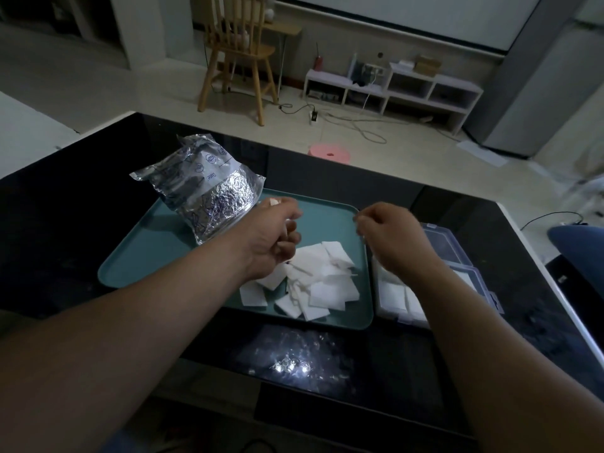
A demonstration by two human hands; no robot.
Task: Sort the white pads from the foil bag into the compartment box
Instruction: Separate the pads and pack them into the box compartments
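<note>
Pads point(322, 282): flat squares, heaped at all angles on the near right of the tray point(147, 256).
Bag point(209, 191): long axis roughly away from me, on the tray's far left corner.
My left hand point(277, 233): fingers curled round some pads.
My right hand point(389, 233): curled; whether it holds anything, I cannot tell.
Box point(457, 253): just right of the tray.
Look: white pads, crinkled silver bag.

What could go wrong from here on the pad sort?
1. The left hand grips a white pad just above the pile of pads. The pads there overlap, so a pick may lift several at once.
2. The right hand and its arm cover part of the compartment box, so a pad could land in the wrong cell.
</note>
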